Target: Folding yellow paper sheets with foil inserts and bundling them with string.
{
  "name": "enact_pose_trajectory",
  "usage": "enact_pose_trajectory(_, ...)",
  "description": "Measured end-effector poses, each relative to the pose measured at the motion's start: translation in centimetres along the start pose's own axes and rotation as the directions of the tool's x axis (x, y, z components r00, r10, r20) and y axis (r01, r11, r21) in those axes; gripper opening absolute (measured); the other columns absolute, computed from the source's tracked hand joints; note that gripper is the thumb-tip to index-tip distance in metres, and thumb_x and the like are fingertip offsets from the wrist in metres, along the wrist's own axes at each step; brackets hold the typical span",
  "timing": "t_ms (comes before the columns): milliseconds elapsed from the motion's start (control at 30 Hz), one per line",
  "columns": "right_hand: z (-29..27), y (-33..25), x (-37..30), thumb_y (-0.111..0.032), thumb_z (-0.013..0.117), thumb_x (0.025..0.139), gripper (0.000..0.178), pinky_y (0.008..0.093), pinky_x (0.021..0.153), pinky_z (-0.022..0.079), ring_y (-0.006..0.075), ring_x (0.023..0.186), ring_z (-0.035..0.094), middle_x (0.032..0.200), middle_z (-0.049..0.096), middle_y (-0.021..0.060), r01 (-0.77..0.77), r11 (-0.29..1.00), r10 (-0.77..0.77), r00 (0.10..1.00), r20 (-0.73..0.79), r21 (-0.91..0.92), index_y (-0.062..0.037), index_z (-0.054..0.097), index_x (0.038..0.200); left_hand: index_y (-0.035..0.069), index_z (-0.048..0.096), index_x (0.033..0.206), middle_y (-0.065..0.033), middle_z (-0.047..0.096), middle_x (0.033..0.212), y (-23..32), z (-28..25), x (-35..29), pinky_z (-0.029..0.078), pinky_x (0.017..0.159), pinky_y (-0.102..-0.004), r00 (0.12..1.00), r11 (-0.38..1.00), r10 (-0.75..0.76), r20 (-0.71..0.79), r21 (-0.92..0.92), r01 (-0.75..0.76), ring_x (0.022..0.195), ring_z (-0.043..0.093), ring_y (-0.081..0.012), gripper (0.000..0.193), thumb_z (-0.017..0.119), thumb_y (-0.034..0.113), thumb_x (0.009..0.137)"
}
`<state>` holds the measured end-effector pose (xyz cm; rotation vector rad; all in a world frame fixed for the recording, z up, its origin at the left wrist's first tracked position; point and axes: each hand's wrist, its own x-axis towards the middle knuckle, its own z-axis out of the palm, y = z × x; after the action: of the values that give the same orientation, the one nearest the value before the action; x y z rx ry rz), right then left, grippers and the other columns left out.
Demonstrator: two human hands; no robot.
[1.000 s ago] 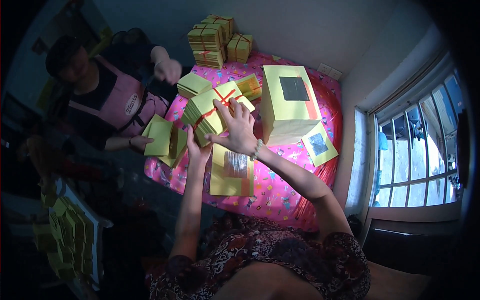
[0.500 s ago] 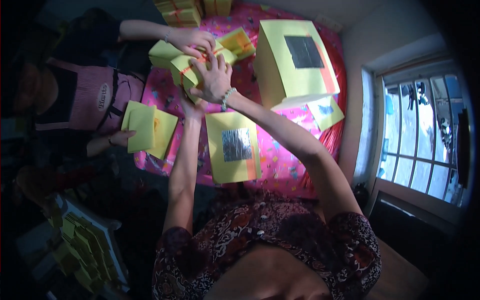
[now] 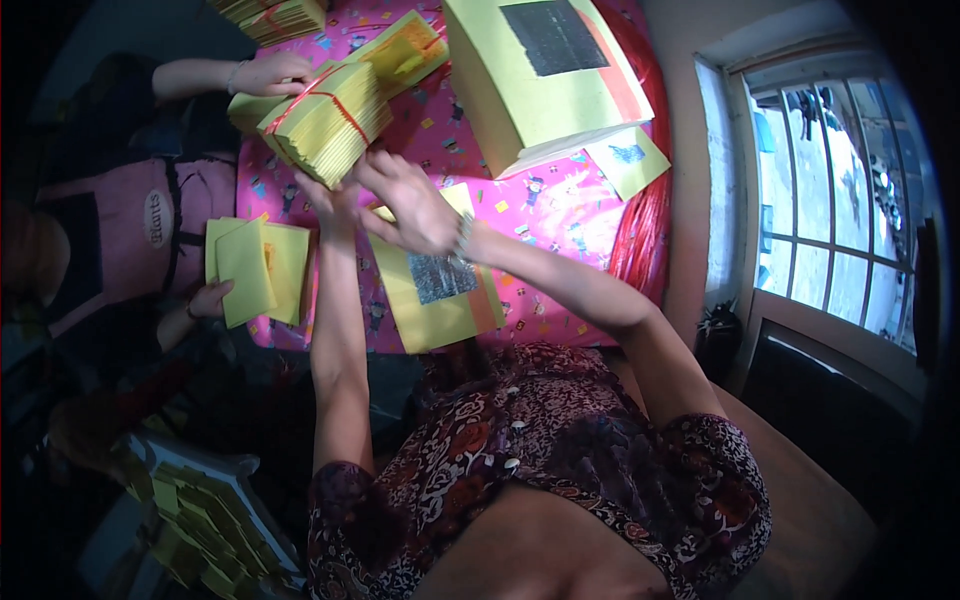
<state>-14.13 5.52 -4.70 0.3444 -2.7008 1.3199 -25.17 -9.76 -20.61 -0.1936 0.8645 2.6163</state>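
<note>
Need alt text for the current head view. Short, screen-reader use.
The wearer's left hand and right hand are close together at the lower end of a red-tied bundle of yellow paper over a pink patterned table. A co-worker's hand is at its upper left; a tall yellow stack stands to the right.

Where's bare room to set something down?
On the pink patterned tablecloth, between the yellow paper rectangle with a grey square and the glossy red strands, though the right forearm crosses above. Crowded toward upper left: a red-tied yellow paper bundle, left hand, right hand, co-worker's hand.
</note>
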Motion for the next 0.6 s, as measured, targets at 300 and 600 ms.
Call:
enact_pose_trajectory(300,-3.9,1.1,-14.4,-0.005,0.063,0.083,0.023,0.0394,0.083,0.050,0.0338,0.096,0.061,0.102,0.061,0.0155,-0.312,0.938,0.324,0.944,-0.065,0.149,-0.0035,0.062,0.105,0.017,0.045,0.139,-0.0110,0.050,0.137,-3.6,-6.0,1.6,0.042,0.103,-0.0548,0.987,0.986,-0.003,-0.158,-0.167,-0.024,0.123,0.048,-0.0349,0.096,0.059,0.080,0.067)
enact_pose_trajectory(600,-4.0,1.7,-16.6,-0.004,0.062,0.082,0.025,0.0393,0.085,0.049,0.0323,0.100,0.059,0.102,0.061,0.0134,-0.374,0.923,0.376,0.927,-0.005,0.086,-0.0052,0.063,0.107,0.017,0.044,0.139,-0.0094,0.049,0.138,-0.4,1.8,2.0,0.040,0.104,-0.0550,0.979,0.963,-0.064,-0.196,-0.269,0.009,0.125,0.047,-0.0334,0.078,0.053,0.069,0.083)
